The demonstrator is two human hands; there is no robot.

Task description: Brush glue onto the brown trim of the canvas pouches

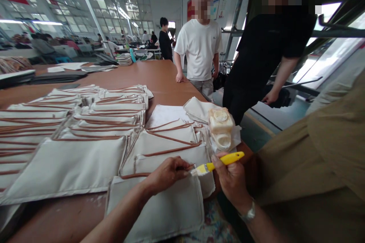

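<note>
In my right hand (232,180) is a paintbrush (228,158) with a yellow handle, gripped between thumb and fingers. Its whitish bristles point left, close to my left fingertips. My left hand (168,174) is closed in a pinch at the brown-trimmed top edge of the nearest off-white panel (159,212). Whether the brush touches that edge is hard to make out. Just beyond the brush stands a cut-open plastic jug (221,125), smeared with a pale, dried-looking substance. More off-white panels (82,163) with brown piping lie overlapped in rows to the left.
Everything lies on a long brown table (148,70). Dark sheets (57,78) and papers are at its far left. One person in a white shirt (198,49) rests a hand on the table's right edge; another in black (262,53) stands nearer. Brown clothing (319,167) fills the right side.
</note>
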